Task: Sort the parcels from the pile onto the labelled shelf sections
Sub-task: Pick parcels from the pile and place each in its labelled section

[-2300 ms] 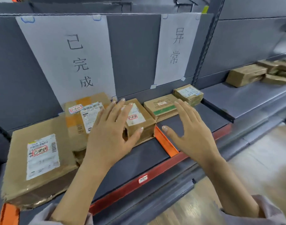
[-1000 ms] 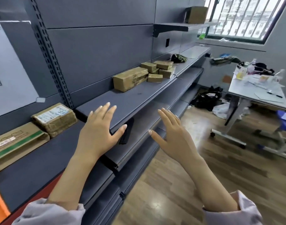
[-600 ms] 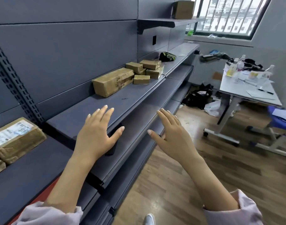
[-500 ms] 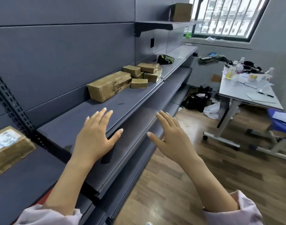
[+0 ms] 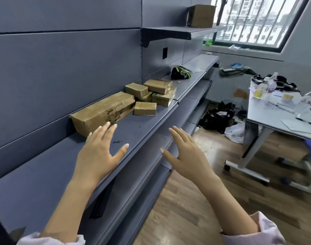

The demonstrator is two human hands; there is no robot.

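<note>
Head view: shows one long parcel [image 5: 102,112] lying flat on the grey shelf [image 5: 142,124], long axis along the shelf, near end pointing at the left hand [image 5: 100,156], far end at a cluster of five small parcels [image 5: 158,85]. Shows two empty hands, fingers spread, palms down: left fingertips at the long parcel's near end, contact indeterminate; right hand [image 5: 184,156] beyond the shelf's front edge. Shows one box [image 5: 201,15] on the upper shelf [image 5: 177,30].

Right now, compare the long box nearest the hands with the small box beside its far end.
The long box is much longer and bulkier than the small box. The long box shows dark print on its side; the small box looks plain. Both are brown cardboard, flat on the same shelf.
</note>
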